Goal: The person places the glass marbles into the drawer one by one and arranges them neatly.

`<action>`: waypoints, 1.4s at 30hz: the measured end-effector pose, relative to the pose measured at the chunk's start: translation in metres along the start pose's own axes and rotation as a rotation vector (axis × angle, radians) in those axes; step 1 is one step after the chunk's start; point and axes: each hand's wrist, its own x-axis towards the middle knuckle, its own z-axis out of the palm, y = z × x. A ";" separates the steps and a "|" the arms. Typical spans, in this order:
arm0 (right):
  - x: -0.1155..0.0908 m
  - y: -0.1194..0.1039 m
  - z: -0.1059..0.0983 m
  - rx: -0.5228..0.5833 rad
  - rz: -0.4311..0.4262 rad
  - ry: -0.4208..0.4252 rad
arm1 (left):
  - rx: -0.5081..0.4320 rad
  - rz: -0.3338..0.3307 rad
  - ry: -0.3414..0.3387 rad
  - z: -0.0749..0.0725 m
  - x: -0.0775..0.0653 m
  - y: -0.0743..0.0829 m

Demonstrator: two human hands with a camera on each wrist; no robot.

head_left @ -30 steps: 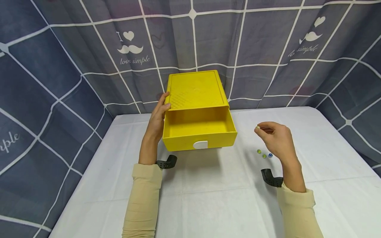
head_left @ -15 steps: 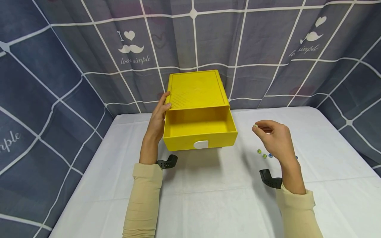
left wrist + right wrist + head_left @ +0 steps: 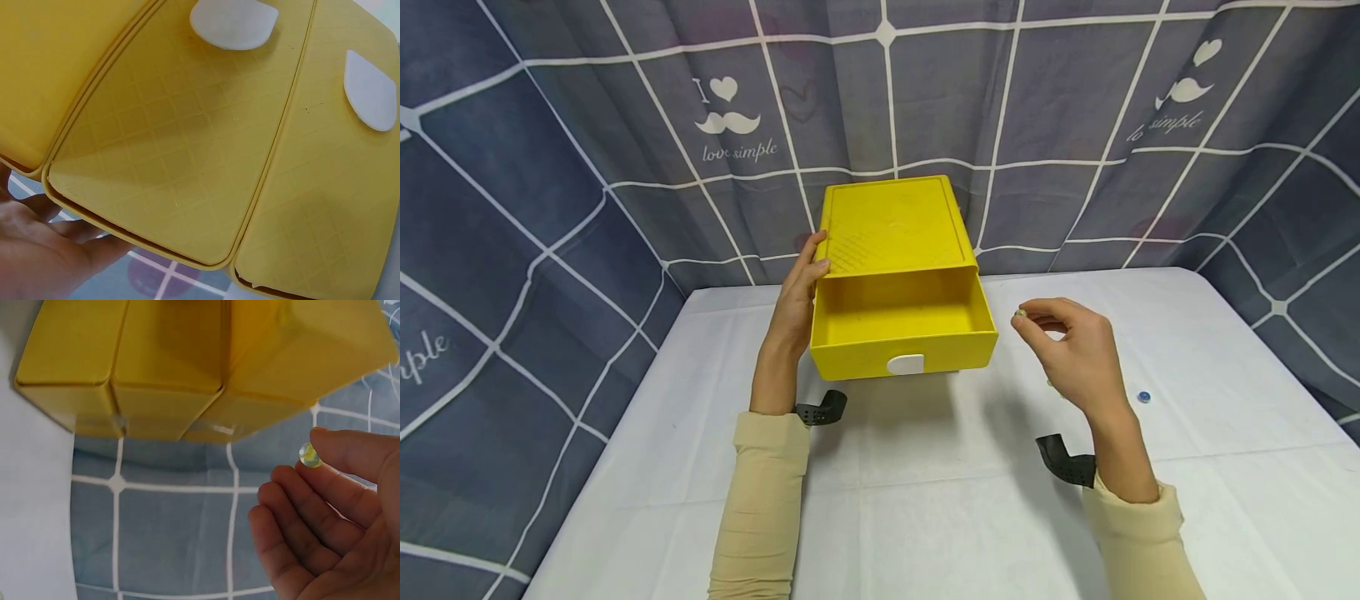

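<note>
My left hand [image 3: 793,300] lies against the left side of a yellow drawer cabinet [image 3: 895,225], fingertips at its top edge. In the left wrist view the fingers [image 3: 94,244] reach along that side. The cabinet's top drawer [image 3: 902,354], with a white pull tab [image 3: 906,364], is pulled out and its visible inside holds nothing. To the right of the drawer, my right hand [image 3: 1071,350] pinches a clear marble with a yellow-green swirl [image 3: 310,455] between thumb and index finger, above the table.
A blue marble [image 3: 1144,397] lies on the white-covered table [image 3: 910,517] right of my right wrist. Part of a green marble [image 3: 1050,382] shows beneath that hand. A dark checked curtain [image 3: 955,100] stands close behind the cabinet. Two lower drawers [image 3: 169,137] are shut.
My right hand has moved left towards the open drawer, carrying the marble. The blue marble at its right has come into sight, while the marbles beneath are now mostly hidden. The left hand stays put.
</note>
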 end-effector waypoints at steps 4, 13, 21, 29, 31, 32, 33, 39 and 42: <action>-0.001 -0.010 0.003 0.036 -0.042 0.015 | 0.002 0.008 -0.006 0.000 0.000 0.000; -0.005 -0.021 0.008 0.050 -0.093 0.018 | -0.008 0.006 -0.005 -0.001 0.001 -0.001; -0.007 -0.027 0.008 0.039 -0.117 0.025 | -0.006 -0.007 0.001 0.000 -0.001 0.001; -0.008 -0.031 0.008 0.042 -0.142 0.054 | -0.013 -0.001 -0.004 0.000 -0.001 0.001; -0.008 -0.032 0.008 0.043 -0.146 0.066 | -0.013 -0.003 -0.001 0.000 -0.001 0.000; -0.008 -0.033 0.007 0.044 -0.147 0.073 | -0.011 -0.004 0.000 0.000 -0.001 0.000; -0.008 -0.034 0.007 0.046 -0.148 0.078 | -0.009 -0.007 0.003 0.000 -0.001 0.000; -0.009 -0.039 0.005 0.054 -0.150 0.096 | 0.004 -0.014 0.011 0.001 0.000 -0.001; -0.009 -0.042 0.005 0.065 -0.152 0.101 | -0.002 -0.013 0.011 0.000 0.001 0.000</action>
